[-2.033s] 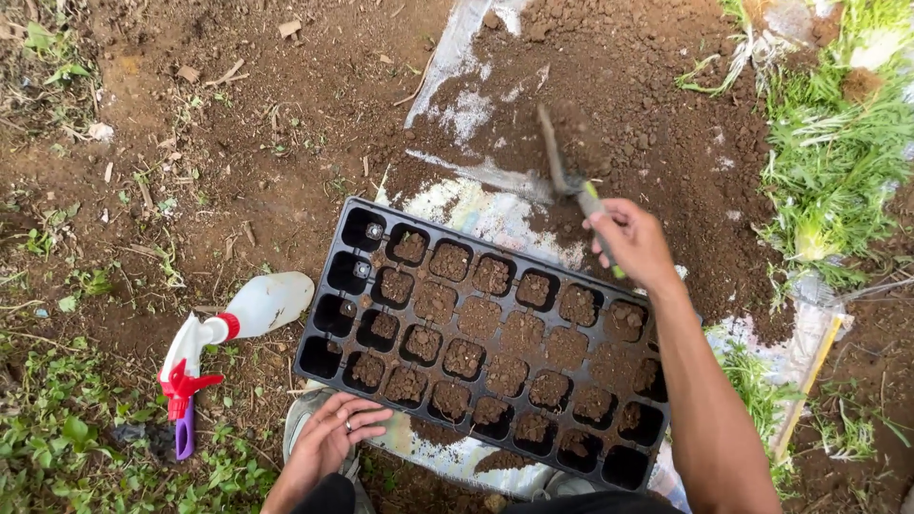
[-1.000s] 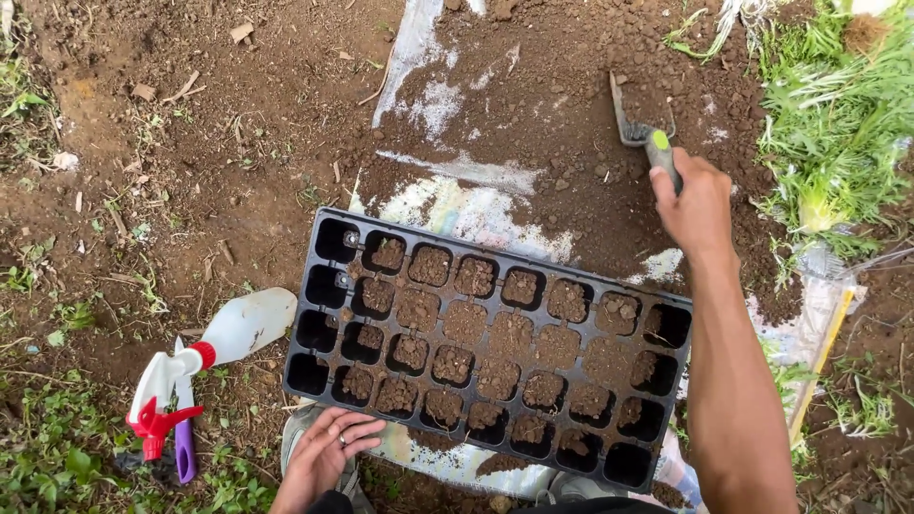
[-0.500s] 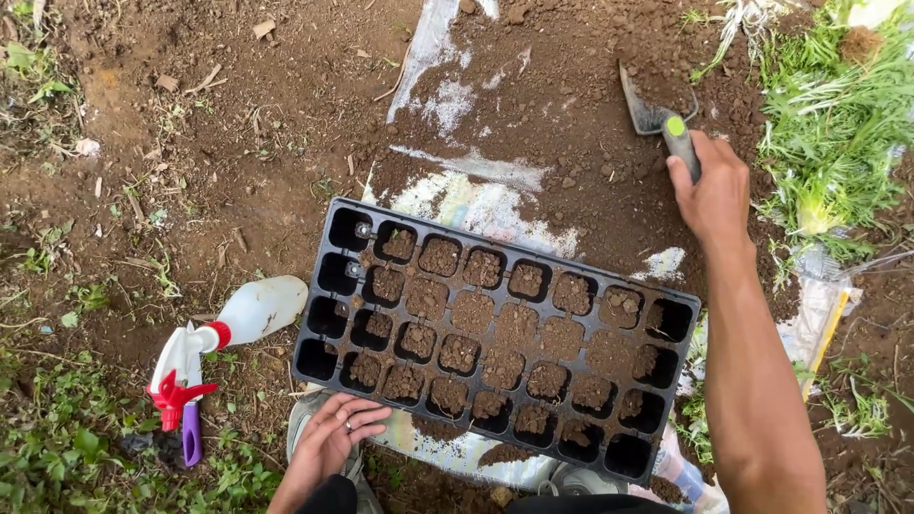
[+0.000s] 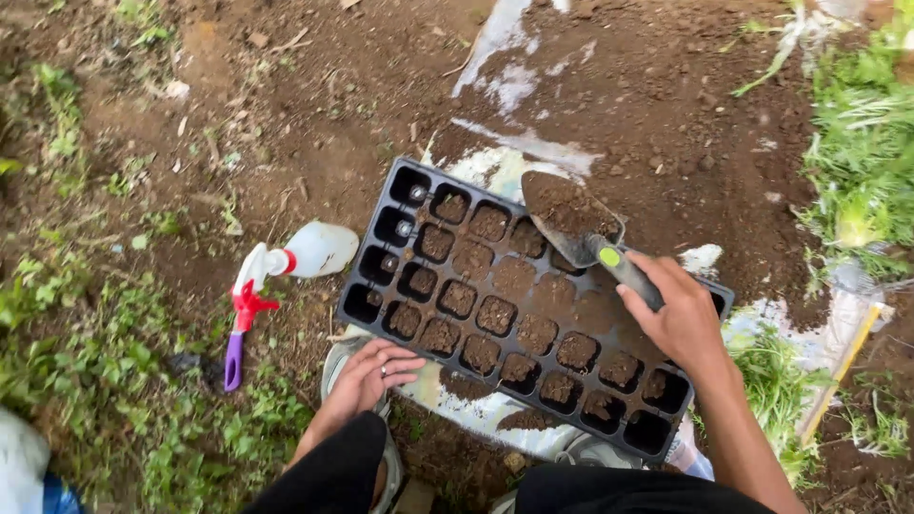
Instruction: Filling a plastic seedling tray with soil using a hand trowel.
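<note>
Two bare hands work over a black seedling tray (image 4: 433,328) set on soil-strewn plastic sheeting (image 4: 495,167) on the ground. The right hand (image 4: 681,319) wraps its fingers tightly around the dark, green-tipped handle of a small trowel (image 4: 581,224), whose blade is heaped with brown soil and hangs above the tray's far edge. The left hand (image 4: 371,376) rests palm down just beside the tray's near edge, fingers spread loosely, a ring on one of them. Most tray cells hold soil; the column at its left end and a few cells at its near right corner stand empty. A white spray bottle (image 4: 305,252) with a red trigger and purple handle lies on its side on the dirt just left of the tray. Green weeds (image 4: 862,152) fringe the bare earth on both sides.
</note>
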